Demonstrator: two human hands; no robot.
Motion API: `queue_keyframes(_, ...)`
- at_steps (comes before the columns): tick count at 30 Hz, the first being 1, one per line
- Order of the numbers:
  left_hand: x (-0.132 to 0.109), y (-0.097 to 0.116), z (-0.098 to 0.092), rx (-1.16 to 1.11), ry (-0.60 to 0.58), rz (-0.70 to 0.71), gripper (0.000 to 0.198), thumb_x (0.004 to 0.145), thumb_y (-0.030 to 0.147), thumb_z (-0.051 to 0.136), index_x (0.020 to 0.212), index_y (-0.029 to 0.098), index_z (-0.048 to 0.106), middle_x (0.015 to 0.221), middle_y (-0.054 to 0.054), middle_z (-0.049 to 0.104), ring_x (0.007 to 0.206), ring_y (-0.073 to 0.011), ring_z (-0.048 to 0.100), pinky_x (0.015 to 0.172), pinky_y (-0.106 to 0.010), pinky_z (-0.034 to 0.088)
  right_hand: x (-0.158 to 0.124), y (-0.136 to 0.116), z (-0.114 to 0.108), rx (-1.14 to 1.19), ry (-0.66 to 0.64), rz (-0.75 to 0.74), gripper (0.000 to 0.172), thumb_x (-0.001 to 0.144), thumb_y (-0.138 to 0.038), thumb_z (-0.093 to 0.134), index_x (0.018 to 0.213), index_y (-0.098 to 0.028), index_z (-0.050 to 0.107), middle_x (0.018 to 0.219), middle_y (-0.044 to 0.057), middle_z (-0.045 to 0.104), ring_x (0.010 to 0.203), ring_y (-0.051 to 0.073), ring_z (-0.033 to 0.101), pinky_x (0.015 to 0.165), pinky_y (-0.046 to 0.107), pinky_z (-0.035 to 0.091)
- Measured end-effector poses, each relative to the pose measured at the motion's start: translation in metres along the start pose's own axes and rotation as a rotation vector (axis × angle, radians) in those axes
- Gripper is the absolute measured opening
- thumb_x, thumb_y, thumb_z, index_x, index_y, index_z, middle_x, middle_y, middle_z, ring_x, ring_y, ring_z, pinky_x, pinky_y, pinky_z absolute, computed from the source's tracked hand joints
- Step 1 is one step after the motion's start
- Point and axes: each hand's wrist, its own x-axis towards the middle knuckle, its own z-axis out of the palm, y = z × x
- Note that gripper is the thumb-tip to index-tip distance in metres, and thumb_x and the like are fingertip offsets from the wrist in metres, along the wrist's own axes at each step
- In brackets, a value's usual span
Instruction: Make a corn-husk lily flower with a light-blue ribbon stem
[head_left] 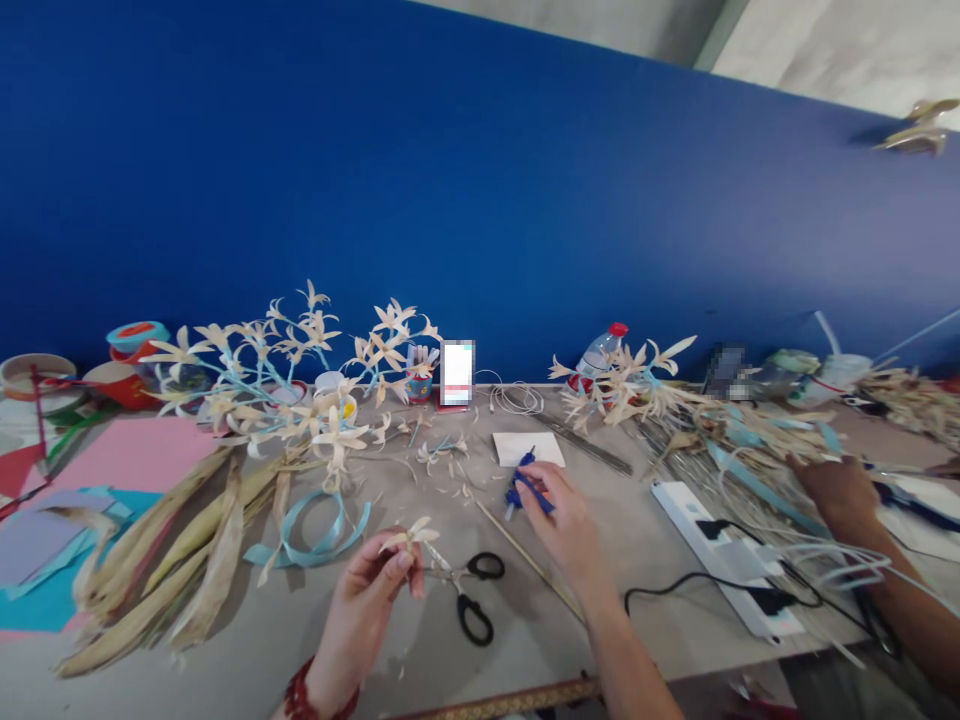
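My left hand (375, 580) pinches a small pale flower (411, 534) of dried husk petals between thumb and fingers. Just right of it, black-handled scissors (471, 590) lie on the table, their blades reaching toward my fingers. My right hand (559, 520) is closed around the handle of a blue glue gun (523, 482), whose nozzle end is by a white card (517, 449). A thin stick (525, 555) lies between my hands. Left of my left hand is a loose coil of light-blue ribbon (330, 530).
Branches of husk flowers (262, 355) stand at back left, beside a lit phone (457, 372). Dried husks (187, 550) and coloured paper (142, 450) cover the left. A power strip (724, 560) with cables is at right, near another person's hand (836, 490).
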Motion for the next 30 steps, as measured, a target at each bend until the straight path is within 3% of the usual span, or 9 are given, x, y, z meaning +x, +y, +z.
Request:
queue_keyframes(5, 0.001, 0.0, 0.003, -0.034, -0.023, -0.015, 0.016, 0.075, 0.03, 0.076, 0.071, 0.017, 0.067, 0.07, 0.0, 0.065, 0.054, -0.0117, 0.057, 0.056, -0.025, 0.043, 0.004, 0.06, -0.004, -0.408, -0.295, 0.205, 0.05, 0.081, -0.033, 0.059, 0.127, -0.015, 0.054, 0.135, 0.018, 0.051, 0.122, 0.032, 0.051, 0.102, 0.047, 0.042)
queue_keyframes(9, 0.001, 0.0, 0.005, -0.02, -0.033, -0.013, 0.015, 0.076, 0.028, 0.075, 0.072, 0.017, 0.067, 0.071, 0.0, 0.065, 0.055, -0.0113, 0.058, 0.058, -0.025, 0.044, 0.005, 0.075, -0.009, -0.442, -0.463, 0.2, 0.064, 0.079, -0.042, 0.061, 0.136, -0.014, 0.048, 0.146, 0.017, 0.043, 0.134, 0.033, 0.04, 0.109, 0.046, 0.034)
queue_keyframes(13, 0.002, 0.0, 0.004, -0.009, -0.034, -0.015, 0.016, 0.076, 0.029, 0.076, 0.073, 0.016, 0.067, 0.07, -0.001, 0.065, 0.054, -0.011, 0.056, 0.057, -0.025, 0.043, 0.004, 0.082, -0.011, -0.484, -0.515, 0.204, 0.069, 0.074, -0.046, 0.066, 0.132, -0.012, 0.052, 0.147, 0.019, 0.041, 0.134, 0.035, 0.04, 0.108, 0.048, 0.034)
queue_keyframes(18, 0.004, -0.002, 0.001, -0.024, -0.06, -0.019, 0.015, 0.077, 0.028, 0.074, 0.071, 0.016, 0.066, 0.071, 0.0, 0.064, 0.055, -0.0106, 0.056, 0.058, -0.024, 0.043, -0.002, 0.085, -0.011, -0.438, -0.463, 0.202, 0.057, 0.071, -0.046, 0.069, 0.118, -0.014, 0.061, 0.145, 0.021, 0.044, 0.13, 0.037, 0.045, 0.105, 0.05, 0.037)
queue_keyframes(22, 0.004, -0.003, 0.0, -0.036, -0.075, -0.026, 0.013, 0.079, 0.026, 0.072, 0.071, 0.017, 0.066, 0.072, 0.0, 0.063, 0.055, -0.0098, 0.056, 0.059, -0.023, 0.042, -0.005, 0.083, -0.018, -0.127, -0.291, 0.267, 0.065, 0.063, -0.049, 0.076, 0.117, -0.017, 0.061, 0.134, 0.019, 0.056, 0.122, 0.038, 0.053, 0.102, 0.05, 0.04)
queue_keyframes(26, 0.005, -0.003, 0.005, -0.051, -0.077, -0.049, 0.013, 0.079, 0.025, 0.072, 0.071, 0.017, 0.066, 0.071, 0.0, 0.062, 0.055, -0.0096, 0.055, 0.057, -0.023, 0.042, -0.008, 0.081, -0.021, 0.134, -0.034, 0.375, 0.041, 0.079, -0.054, 0.062, 0.096, -0.017, 0.063, 0.09, 0.01, 0.071, 0.08, 0.026, 0.067, 0.072, 0.037, 0.053)
queue_keyframes(30, 0.004, -0.002, 0.009, -0.058, -0.083, -0.066, 0.013, 0.078, 0.025, 0.073, 0.071, 0.016, 0.066, 0.069, 0.0, 0.062, 0.055, -0.0098, 0.055, 0.056, -0.023, 0.042, -0.008, 0.081, -0.016, 0.111, 0.075, 0.411, 0.046, 0.09, -0.061, 0.04, 0.071, -0.02, 0.05, 0.056, -0.001, 0.054, 0.049, 0.016, 0.052, 0.048, 0.027, 0.042)
